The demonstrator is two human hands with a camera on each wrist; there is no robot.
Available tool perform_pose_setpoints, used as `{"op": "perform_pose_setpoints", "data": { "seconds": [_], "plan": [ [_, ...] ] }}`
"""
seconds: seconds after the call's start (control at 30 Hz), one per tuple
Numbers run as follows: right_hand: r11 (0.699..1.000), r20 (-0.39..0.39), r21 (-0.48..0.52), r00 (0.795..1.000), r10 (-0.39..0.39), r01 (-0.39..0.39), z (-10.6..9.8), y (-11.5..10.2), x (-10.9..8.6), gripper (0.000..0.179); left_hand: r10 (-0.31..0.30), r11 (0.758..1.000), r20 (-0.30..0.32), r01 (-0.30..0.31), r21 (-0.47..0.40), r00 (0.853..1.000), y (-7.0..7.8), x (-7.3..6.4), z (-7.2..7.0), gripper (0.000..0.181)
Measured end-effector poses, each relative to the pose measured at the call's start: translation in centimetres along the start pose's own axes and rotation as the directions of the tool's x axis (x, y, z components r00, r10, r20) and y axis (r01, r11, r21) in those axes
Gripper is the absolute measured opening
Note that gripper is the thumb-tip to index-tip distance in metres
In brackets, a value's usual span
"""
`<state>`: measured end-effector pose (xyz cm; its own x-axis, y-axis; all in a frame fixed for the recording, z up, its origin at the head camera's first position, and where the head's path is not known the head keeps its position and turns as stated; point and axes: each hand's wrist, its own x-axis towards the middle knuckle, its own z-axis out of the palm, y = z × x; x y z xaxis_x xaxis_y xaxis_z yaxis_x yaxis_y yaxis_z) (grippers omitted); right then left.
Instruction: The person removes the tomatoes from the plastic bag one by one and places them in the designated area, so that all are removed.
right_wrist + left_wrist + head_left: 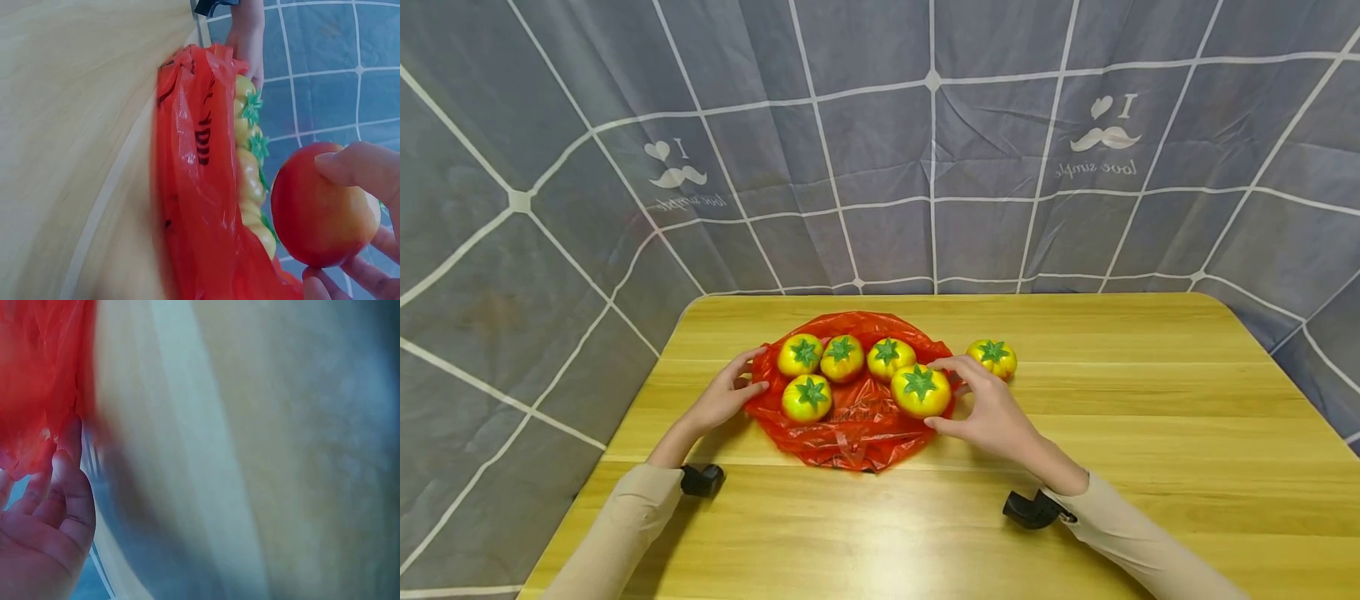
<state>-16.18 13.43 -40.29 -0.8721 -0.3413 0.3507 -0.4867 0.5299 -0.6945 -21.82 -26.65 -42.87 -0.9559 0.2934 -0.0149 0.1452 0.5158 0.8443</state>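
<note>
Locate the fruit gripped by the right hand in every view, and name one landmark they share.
Head: the gripped fruit is just right of centre, in the lower half, in the right hand.
Left wrist: not in it.
Right wrist: lower right.
Shared landmark: the red bag, below centre in head, upper left in left wrist, centre in right wrist.

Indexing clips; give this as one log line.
left hand: touching red plastic bag; right hand: holding round yellow-red fruit; four more in bag; one outside bag
</note>
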Motion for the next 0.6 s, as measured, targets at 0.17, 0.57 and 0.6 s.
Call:
{"op": "perform_pose_setpoints", "data": {
  "seconds": [0.17,0.57,0.6],
  "plan": [
    [1.0,-0.015,-0.002,1.0,-0.002,0.002,-0.8,0.2,-0.5,0.064,0.006,1.0,0.003,-0.006,0.008,1.0,0.1,0.1,0.0,0.058],
    [0.999,-0.059,-0.041,0.998,-0.017,0.015,-2.7,1.2,-1.6,0.067,0.016,1.0,0.004,-0.016,0.015,1.0,0.1,0.0,-0.1,0.058],
    [0.999,-0.061,-0.045,0.998,-0.019,0.017,-2.9,1.3,-1.6,0.067,0.015,1.0,0.004,-0.015,0.015,1.0,0.1,0.0,-0.1,0.058]
  ]
}}
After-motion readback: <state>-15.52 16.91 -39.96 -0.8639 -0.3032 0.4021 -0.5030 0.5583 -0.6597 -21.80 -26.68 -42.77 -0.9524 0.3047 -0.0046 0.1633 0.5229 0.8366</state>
